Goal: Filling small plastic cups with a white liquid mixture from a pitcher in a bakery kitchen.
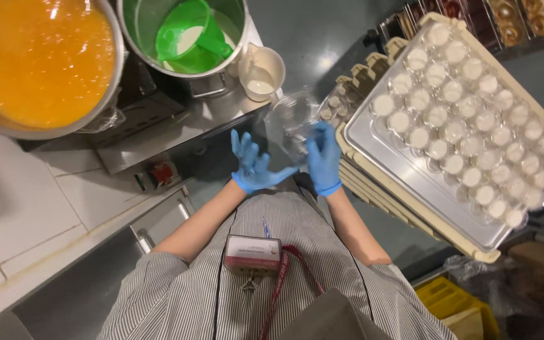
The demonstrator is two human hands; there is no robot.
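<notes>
Both my hands wear blue gloves. My right hand [323, 157] grips a stack of clear plastic cups [293, 119] held out in front of my striped shirt. My left hand [252, 165] is beside it with fingers spread, its fingertips near the cups' lower end but holding nothing. To the right, a metal tray [373, 148] carries several rows of small clear cups filled with white cream [454, 107].
A big pot of orange liquid [39, 56] sits at top left. Next to it a steel pot [138, 38] holds white liquid and a green jug [190, 34]. A white pitcher [260, 72] stands on the steel counter. Beige trays are stacked under the metal tray. A yellow crate [454, 302] is at lower right.
</notes>
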